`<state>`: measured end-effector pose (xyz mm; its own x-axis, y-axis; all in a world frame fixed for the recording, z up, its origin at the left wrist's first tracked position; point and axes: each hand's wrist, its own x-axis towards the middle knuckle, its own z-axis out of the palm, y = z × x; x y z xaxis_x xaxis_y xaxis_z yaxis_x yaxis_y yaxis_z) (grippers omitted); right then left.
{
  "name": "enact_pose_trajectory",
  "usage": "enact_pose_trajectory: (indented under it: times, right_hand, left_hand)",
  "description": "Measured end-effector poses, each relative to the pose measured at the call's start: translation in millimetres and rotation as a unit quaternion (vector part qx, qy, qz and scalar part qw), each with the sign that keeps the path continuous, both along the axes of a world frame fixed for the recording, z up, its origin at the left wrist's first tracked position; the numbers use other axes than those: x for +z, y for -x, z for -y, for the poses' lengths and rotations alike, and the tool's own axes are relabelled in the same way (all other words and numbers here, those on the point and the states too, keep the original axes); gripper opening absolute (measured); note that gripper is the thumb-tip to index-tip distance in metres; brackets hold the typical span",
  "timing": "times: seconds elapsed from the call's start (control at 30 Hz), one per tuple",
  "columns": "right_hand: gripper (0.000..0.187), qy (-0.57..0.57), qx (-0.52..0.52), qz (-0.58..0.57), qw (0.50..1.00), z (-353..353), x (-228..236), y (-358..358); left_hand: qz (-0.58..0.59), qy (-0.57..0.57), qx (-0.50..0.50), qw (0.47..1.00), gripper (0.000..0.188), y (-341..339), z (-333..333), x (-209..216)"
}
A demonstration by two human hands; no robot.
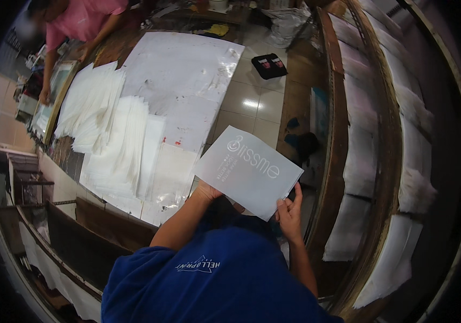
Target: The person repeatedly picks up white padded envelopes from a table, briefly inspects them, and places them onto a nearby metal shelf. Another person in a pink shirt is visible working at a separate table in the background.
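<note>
A pale, translucent printed sheet (244,175), possibly a flat plastic bag, is held up in front of my body, tilted, with white lettering on its upper face. My left hand (209,191) supports it at the lower left edge; most of the fingers are hidden beneath. At the lower right corner, my right hand (289,211) pinches the edge between thumb and fingers. To the left, fanned stacks of similar white sheets (125,142) lie on a large white covered table (187,64).
Across the table at upper left, a person in a pink shirt (82,19) leans over a framed screen (58,102). Wooden racks (330,107) with rows of pale sheets (359,124) run along the right. A black printed item (269,65) rests beyond the table. More racks (87,237) stand at lower left.
</note>
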<state>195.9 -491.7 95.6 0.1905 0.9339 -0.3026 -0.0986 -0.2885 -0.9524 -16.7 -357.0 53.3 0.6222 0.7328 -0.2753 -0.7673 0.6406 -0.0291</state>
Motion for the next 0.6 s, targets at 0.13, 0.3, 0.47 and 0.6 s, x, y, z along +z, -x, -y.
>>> enact_pose_trajectory:
  times: [0.13, 0.3, 0.47, 0.6]
  right_hand:
    - [0.064, -0.003, -0.032, -0.010, 0.999, 16.2, -2.3, -6.9]
    - [0.056, -0.007, -0.053, -0.004, 0.999, 34.6, -8.1, -19.3]
    - [0.052, 0.005, -0.067, 0.003, 0.998, 45.8, -4.7, -26.2]
    - [0.051, 0.010, -0.069, 0.015, 0.997, 54.1, -7.6, -28.3]
  left_hand:
    - [-0.001, -0.012, -0.029, 0.999, 0.054, -14.8, 6.0, 1.3]
    - [0.001, 0.003, -0.032, 0.999, 0.055, -31.0, 12.9, 3.9]
    - [-0.001, 0.004, -0.048, 0.999, 0.053, -34.9, 19.6, -13.4]
    - [-0.025, -0.005, -0.052, 0.998, 0.051, -34.6, 26.2, -19.2]
